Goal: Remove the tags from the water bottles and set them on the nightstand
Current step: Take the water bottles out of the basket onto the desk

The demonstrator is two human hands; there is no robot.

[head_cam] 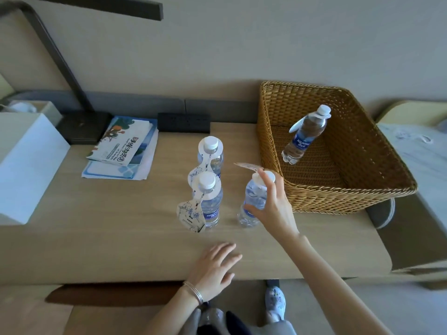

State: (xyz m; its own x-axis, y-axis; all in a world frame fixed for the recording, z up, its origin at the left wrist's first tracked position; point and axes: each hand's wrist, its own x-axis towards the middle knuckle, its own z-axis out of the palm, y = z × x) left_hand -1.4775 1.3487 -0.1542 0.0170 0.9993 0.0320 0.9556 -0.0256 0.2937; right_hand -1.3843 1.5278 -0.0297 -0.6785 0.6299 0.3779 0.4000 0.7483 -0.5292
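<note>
Three small water bottles stand on the wooden nightstand [121, 250]. The back bottle [211, 153] and the front-left bottle [210, 201] each carry a white paper tag; the front-left one's tag [191, 215] hangs down at its left. My right hand [271, 204] grips the third bottle [252, 201] around its neck and body, its tag [246, 166] sticking out to the left at the cap. My left hand [215, 269] rests flat on the nightstand's front edge, fingers straight. A fourth tagged bottle [304, 135] lies in the wicker basket [338, 189].
Brochures [123, 148] lie at the back left beside a dark lamp base [82, 128] and a black socket strip [183, 123]. A white box [26, 163] stands at the far left. The basket takes up the nightstand's right end.
</note>
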